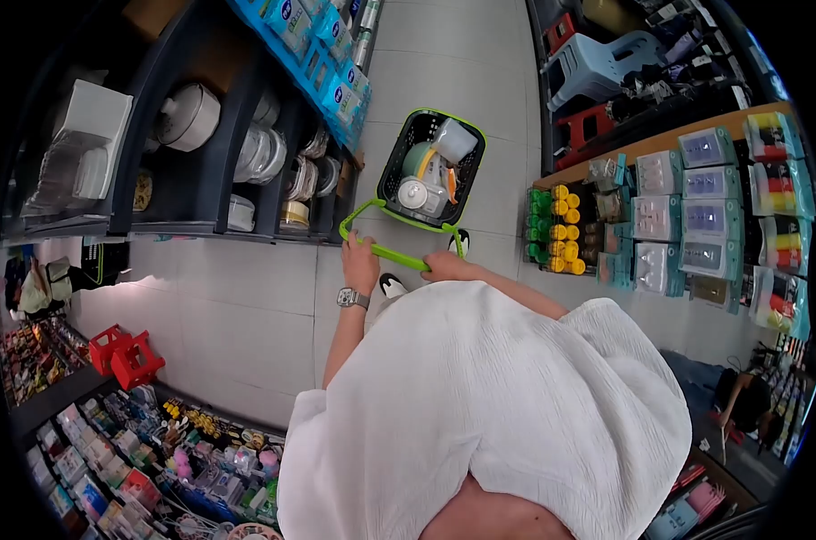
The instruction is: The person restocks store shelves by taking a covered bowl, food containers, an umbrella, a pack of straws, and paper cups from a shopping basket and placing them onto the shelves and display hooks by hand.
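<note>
A black shopping basket (388,171) with a lime-green rim stands in front of me over the tiled floor. Its green handle (385,255) is swung toward my body. My left hand (361,264) is closed around the left part of the handle, with a square-faced watch (352,298) on that wrist. On the right end of the handle, my right hand (447,266) grips with closed fingers. Inside the basket lie a white lidded container (412,193), a translucent tub (454,140), a green round item (418,159) and a clear package (433,187).
Dark shelves (215,202) with pots and plates line the left. Packs of wipes (340,94) hang at the aisle corner. On the right are yellow-capped bottles (565,229), boxed goods (707,198) and a blue stool (597,67). Red stools (129,355) stand lower left; another person (741,400) is lower right.
</note>
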The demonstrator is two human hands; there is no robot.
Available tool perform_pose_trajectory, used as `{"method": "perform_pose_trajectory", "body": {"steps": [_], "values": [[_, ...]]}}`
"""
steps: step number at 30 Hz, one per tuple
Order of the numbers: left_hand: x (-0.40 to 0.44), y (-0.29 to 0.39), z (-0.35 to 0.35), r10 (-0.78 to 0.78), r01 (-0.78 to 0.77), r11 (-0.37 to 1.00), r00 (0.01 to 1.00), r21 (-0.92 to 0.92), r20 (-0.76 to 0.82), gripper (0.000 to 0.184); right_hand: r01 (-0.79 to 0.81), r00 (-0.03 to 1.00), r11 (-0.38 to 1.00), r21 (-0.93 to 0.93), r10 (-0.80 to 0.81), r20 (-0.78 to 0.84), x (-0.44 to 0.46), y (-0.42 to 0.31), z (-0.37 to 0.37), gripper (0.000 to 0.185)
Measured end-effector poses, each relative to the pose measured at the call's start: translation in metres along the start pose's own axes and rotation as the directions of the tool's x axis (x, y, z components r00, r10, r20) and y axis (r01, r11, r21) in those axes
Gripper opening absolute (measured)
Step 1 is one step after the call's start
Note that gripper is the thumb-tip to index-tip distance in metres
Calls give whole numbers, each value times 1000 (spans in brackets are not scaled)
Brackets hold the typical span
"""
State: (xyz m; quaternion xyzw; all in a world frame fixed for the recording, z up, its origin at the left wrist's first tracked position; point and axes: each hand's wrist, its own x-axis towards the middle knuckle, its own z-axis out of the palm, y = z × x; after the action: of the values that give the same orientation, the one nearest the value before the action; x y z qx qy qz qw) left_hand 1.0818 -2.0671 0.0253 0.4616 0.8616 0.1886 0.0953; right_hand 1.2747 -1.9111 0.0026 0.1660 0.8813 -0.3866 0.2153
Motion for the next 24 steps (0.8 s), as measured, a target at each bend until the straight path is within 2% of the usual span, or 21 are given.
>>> {"method": "perform_pose_trajectory", "body": {"steps": [2,4,11,13,17,19,21,23,24], "values": [[-2,-9,-9,35,-35,999,999,-9,3,29,-32,999,999,19,33,-40,-5,-14,9,37],[-3,-13,-17,35,-35,999,999,-16,-1,33,-44,979,990,135,70,-190,-12,-20,24,33],[29,-5,-44,88,-91,996,990,21,111,41,-139,941,941,308,223,-254,-24,-25,22,27],[43,-2,-40,142,-143,990,987,5,70,42,-45,889,911,410,224,-400,-31,-28,7,25],[81,17,-31,149,-151,988,984,14,95,47,-66,863,864,500,301,-405,-1,26,18,26],[102,40,-36,80,-72,994,992,-86,95,49,-55,833,837,545,339,-437,11,39,-4,26],[113,53,-26,49,-39,995,994,-94,100,51,-58,822,818,572,364,-438,25,61,-25,26],[114,60,-13,-38,58,986,990,-153,134,53,-9,798,801,599,367,-478,47,89,-39,27],[108,51,2,-4,21,993,990,-116,139,52,2,834,752,659,362,-416,53,100,-52,31]]}}
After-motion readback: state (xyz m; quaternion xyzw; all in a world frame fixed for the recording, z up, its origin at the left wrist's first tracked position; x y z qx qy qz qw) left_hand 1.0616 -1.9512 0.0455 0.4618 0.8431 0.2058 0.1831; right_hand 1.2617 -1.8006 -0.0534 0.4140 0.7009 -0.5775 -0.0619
